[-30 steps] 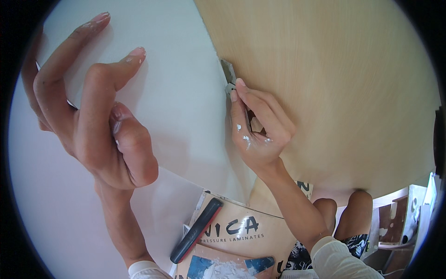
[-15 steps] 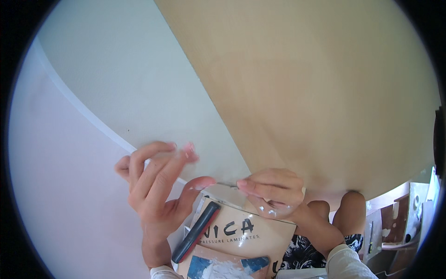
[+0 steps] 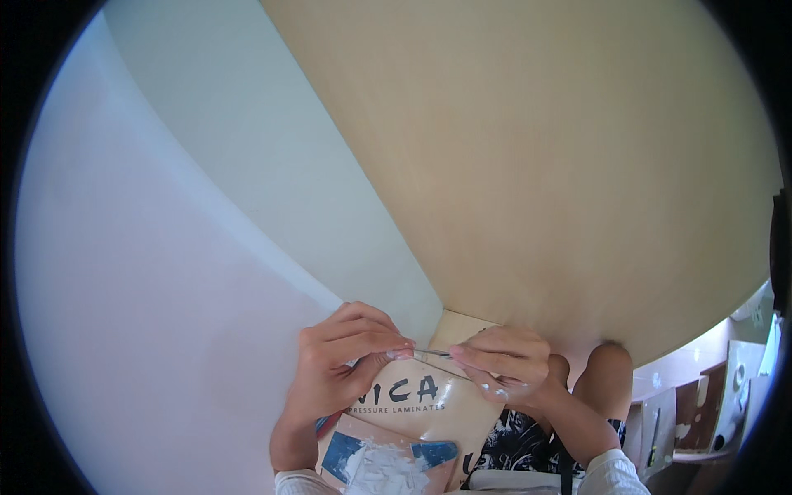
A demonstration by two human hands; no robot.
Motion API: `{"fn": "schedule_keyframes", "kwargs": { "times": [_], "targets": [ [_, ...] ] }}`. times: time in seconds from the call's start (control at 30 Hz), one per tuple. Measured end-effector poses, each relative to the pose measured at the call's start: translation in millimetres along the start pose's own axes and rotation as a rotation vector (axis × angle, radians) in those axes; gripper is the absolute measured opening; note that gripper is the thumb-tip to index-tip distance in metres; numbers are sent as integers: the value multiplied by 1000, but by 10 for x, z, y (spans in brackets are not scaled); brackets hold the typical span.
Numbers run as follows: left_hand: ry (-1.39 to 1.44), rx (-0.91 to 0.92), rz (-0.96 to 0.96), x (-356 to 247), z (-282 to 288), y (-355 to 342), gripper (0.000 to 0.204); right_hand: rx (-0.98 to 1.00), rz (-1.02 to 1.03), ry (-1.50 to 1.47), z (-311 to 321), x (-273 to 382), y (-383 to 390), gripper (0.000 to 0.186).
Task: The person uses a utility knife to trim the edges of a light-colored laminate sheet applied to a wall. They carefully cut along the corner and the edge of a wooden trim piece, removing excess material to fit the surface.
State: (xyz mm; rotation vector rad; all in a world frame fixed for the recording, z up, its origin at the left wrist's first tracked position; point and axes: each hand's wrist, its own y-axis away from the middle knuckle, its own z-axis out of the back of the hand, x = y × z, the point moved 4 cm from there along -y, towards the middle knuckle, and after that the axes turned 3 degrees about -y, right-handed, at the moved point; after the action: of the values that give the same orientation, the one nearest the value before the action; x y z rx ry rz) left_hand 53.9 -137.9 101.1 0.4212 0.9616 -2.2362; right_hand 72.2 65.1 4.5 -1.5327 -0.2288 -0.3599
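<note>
A thin, shiny metal tool (image 3: 432, 353) spans the gap between my two hands; its exact kind is not clear. My right hand (image 3: 507, 360) pinches one end, with white paste smeared near the base of its thumb. At the other end my left hand (image 3: 342, 351) is closed, thumb and fingertips pressed together around the tip. Below them lies a beige laminate board with dark printing (image 3: 425, 421). On it rests a flat scrap with blue patches (image 3: 433, 454), and a heap of white paste (image 3: 388, 472) is spread over its middle.
A wide wood-toned panel (image 3: 561, 157) rises ahead and to the right, meeting a pale grey panel (image 3: 247, 148). A white surface (image 3: 165, 330) fills the left. My bare knees (image 3: 606, 375) are close to the wood-toned panel. Brown and white boards (image 3: 701, 408) stand at the far right.
My left hand has come down and right, its spread fingers closing onto the metal tool's tip. The dark cylinder with a red stripe is now mostly hidden behind my left wrist.
</note>
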Motion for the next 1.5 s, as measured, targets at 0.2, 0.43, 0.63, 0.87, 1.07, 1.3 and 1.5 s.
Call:
{"fn": "schedule_keyframes", "kwargs": {
  "times": [0.2,0.43,0.63,0.87,1.07,1.3,1.5],
  "targets": [
    [40,27,343,74,-381,261,21,-37,-145,82,440,-3,317,25],
    [-1001,-197,37,154,-587,65,52,-46,-376,117,745,-425,847,19],
    [-1584,-246,94,437,-101,-936,68,-39,-473,43,850,-495,963,17],
    [-2205,176,119,694,-365,-966,52,-81,-433,19,985,-353,832,17],
    [-1616,127,142,379,-201,-951,63,-94,-416,46,1035,-370,863,16],
    [-1852,-35,186,356,131,-1451,87,-45,-515,3,1060,-357,829,17],
    [-319,1135,265,460,-1330,-199,52,-240,-612,-95,1353,162,911,20]
  ]
}}
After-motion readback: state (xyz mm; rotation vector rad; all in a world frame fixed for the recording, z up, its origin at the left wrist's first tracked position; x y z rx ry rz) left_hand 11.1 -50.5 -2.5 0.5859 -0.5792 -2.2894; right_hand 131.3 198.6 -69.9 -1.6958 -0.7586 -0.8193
